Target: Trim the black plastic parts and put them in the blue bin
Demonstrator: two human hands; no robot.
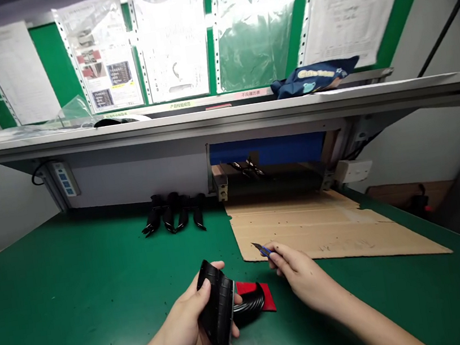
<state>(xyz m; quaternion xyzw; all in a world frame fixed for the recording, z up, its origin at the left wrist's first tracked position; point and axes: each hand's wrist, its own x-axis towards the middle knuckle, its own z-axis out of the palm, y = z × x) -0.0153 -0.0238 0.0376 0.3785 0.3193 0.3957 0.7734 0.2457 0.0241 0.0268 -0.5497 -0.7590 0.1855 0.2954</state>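
Low over the green bench [78, 285], the left hand [184, 333] wraps tight around a curved black ribbed part with a red strip [225, 304], keeping it steady. Just beside it, the right hand [302, 276] pinches a small blue-handled knife [262, 249], blade up. Flat brown cardboard [327, 227] lies behind, under a grey shelf [222, 117].

Both hands, the left hand [184, 333] and the right hand [302, 276], and both forearms are bare, without gloves or sleeves.
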